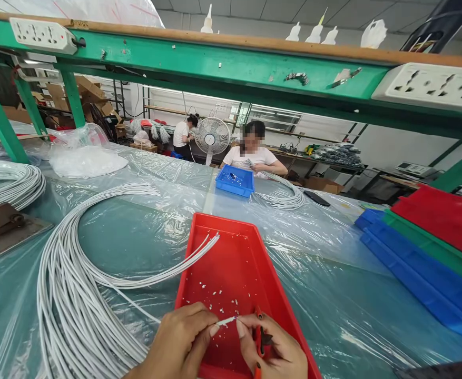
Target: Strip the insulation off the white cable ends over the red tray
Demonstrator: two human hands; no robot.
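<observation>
My left hand [189, 337] pinches a white cable [226, 320] near its end, over the front of a red tray [250, 252]. Thumb and forefinger of my right hand [276, 345] meet at the cable's tip. Tucked in that same right hand is a pair of red-handled pliers [259, 342], its dark jaws partly covered by the fingers. A large coiled bundle of white cables [67, 273] lies to the left, and several of its ends reach over the tray. White scraps [215, 292] are scattered on the tray's floor.
Stacked red, green and blue trays [424, 263] stand at the right. Across the plastic-covered table [167, 221], a person [252, 152] handles cables beside a blue tray [234, 180]. A green shelf beam [199, 60] with power strips [43, 36] crosses above. Another cable coil [9, 184] lies far left.
</observation>
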